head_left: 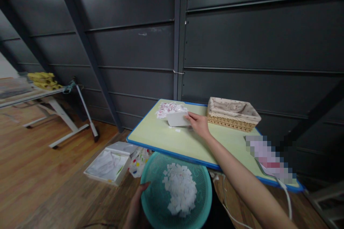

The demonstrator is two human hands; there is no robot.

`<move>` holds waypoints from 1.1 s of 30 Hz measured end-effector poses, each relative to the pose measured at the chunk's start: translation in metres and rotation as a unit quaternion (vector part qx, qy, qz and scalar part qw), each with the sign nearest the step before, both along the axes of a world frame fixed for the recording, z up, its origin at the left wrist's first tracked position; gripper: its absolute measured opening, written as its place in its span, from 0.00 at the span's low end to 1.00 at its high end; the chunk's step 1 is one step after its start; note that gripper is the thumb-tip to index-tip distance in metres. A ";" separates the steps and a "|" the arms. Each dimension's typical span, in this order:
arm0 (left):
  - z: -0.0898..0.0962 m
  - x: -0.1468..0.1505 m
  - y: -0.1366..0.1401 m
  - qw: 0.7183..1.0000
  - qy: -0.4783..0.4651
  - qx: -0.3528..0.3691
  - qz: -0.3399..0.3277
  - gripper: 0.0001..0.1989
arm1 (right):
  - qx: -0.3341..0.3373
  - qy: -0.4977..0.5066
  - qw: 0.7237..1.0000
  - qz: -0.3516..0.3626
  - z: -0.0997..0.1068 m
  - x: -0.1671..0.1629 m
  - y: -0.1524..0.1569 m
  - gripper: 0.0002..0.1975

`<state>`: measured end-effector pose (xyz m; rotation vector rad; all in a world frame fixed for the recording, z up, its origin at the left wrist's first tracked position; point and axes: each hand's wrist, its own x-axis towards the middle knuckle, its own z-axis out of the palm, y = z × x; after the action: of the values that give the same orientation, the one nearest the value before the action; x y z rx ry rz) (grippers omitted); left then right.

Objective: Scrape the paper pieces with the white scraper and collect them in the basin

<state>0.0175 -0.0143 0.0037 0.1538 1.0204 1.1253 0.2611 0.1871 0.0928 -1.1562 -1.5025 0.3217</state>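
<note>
My right hand (198, 123) is closed on the right end of a flat white scraper-like piece (177, 118), held on edge over the table (166, 136). Just behind that piece lies a pile of small paper bits (170, 108) with reddish marks, and a few loose white bits (177, 130) lie in front of it. Below the table's front edge, my left hand (138, 200) grips the left rim of a turquoise plastic basket (153, 200), its thumb over the rim. Many small white paper squares (180, 190) are heaped inside the basket.
A wicker basket (232, 121) with a cloth lining stands at the table's back right. A pixelated flat object (268, 157) with a white cable lies at the right end. An open white box (107, 166) and a patterned bag (139, 160) are on the floor to the left.
</note>
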 end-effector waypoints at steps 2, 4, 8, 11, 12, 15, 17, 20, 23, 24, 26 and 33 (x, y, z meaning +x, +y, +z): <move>0.001 0.000 0.000 1.000 0.006 0.000 -0.004 0.32 | 0.000 -0.021 1.000 0.011 0.000 0.001 0.000 0.15; 0.002 0.001 0.000 1.000 0.014 0.005 -0.001 0.32 | 0.002 -0.027 1.000 0.009 0.000 0.004 0.000 0.16; 0.004 0.003 -0.001 1.000 0.026 -0.002 0.005 0.32 | 0.013 0.000 1.000 -0.020 0.000 0.007 0.001 0.18; 0.002 0.003 -0.001 1.000 0.013 -0.001 0.003 0.29 | 0.011 -0.005 1.000 -0.016 -0.001 0.004 0.001 0.17; 0.001 0.002 -0.001 1.000 0.007 0.002 0.002 0.27 | 0.009 -0.012 1.000 -0.012 -0.001 0.003 0.001 0.16; 0.001 0.002 -0.001 1.000 0.010 0.003 0.005 0.25 | 0.008 -0.021 1.000 -0.003 -0.001 0.002 0.000 0.15; 0.003 0.003 -0.001 1.000 0.022 -0.001 0.005 0.29 | 0.011 -0.008 1.000 -0.010 0.000 0.003 0.000 0.17; 0.005 0.005 -0.001 1.000 0.025 0.000 0.003 0.37 | 0.013 0.010 1.000 -0.024 0.001 0.006 0.000 0.18; 0.005 0.003 0.000 1.000 0.004 -0.001 0.004 0.39 | 0.006 -0.003 1.000 -0.015 0.001 0.006 0.000 0.18; 0.005 0.002 0.000 1.000 0.000 -0.004 0.003 0.39 | 0.006 -0.007 1.000 -0.013 0.001 0.007 0.001 0.18; 0.005 0.001 0.000 1.000 0.006 -0.006 0.008 0.37 | 0.009 -0.004 1.000 -0.017 0.002 0.008 0.001 0.18; 0.008 0.003 0.000 1.000 0.003 -0.002 0.007 0.38 | 0.010 -0.005 0.999 -0.040 0.006 0.013 0.000 0.18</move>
<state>0.0205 -0.0147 0.0113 0.1462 1.0303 1.1358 0.2738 0.1871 0.0985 -1.1996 -1.4607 0.2474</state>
